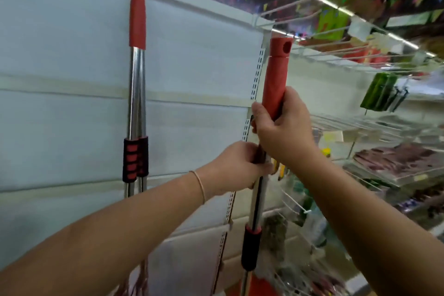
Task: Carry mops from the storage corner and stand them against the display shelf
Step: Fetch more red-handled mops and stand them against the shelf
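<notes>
Gripping the red-capped steel-shafted mop handle [274, 84] with both hands, right hand [283, 125] above left hand [237, 166], the person was standing it at the white display shelf panel [72, 55] beside two leaning mops [136, 94], seemingly needing to tilt it against the panel next.

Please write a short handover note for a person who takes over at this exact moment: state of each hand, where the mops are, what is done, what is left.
Right hand: grips the red top grip of the held mop.
Left hand: grips the same mop lower, on its metal pole.
Held mop: upright, by the slotted corner post of the display shelf; whether it leans on it yet, cannot tell.
Done: two mops already lean side by side on the shelf's end panel, to the left.
Left: rest this mop against the shelf, release, then fetch any others.
</notes>
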The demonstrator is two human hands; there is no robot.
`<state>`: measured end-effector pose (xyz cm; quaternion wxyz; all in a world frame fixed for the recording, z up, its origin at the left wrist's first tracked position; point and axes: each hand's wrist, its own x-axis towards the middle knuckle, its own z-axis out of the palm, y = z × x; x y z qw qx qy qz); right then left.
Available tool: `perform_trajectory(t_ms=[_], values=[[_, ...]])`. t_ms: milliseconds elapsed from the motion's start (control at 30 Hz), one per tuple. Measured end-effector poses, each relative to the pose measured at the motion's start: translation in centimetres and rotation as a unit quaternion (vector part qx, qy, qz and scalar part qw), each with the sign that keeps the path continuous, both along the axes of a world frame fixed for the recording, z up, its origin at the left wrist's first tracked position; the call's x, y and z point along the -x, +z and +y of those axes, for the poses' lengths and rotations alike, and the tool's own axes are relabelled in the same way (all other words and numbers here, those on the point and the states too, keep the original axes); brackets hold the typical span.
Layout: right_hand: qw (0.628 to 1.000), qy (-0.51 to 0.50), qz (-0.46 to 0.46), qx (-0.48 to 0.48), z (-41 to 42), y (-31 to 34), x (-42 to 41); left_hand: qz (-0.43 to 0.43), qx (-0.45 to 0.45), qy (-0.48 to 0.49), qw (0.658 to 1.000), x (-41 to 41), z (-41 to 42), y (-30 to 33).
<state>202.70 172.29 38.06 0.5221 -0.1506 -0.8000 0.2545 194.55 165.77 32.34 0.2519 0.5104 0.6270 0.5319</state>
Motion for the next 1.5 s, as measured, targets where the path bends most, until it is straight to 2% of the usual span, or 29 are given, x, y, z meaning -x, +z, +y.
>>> perform_trajectory(t_ms=[233, 433, 667, 1133, 1500], values=[[0.993, 0.107, 0.03, -0.041, 1.2, 3.0, 5.4, -0.013, 0.006, 0.106, 0.994, 3.3, -0.5, 3.8], [0.981, 0.173, 0.038, -0.079, 0.1, 6.0, 8.5, 0.021, 0.034, 0.18, 0.983, 5.2, -3.0, 7.1], [0.974, 0.194, 0.04, -0.112, -2.1, 8.7, 12.6, 0.026, -0.021, 0.258, 0.966, 7.0, -5.6, 9.0], [0.965, 0.2, 0.077, -0.15, -6.7, 12.3, 15.7, 0.064, -0.085, 0.312, 0.944, 9.0, -10.2, 10.9], [0.969, 0.195, 0.062, -0.141, -6.8, 12.1, 18.7, 0.064, -0.07, 0.325, 0.941, 11.9, -10.2, 10.8]])
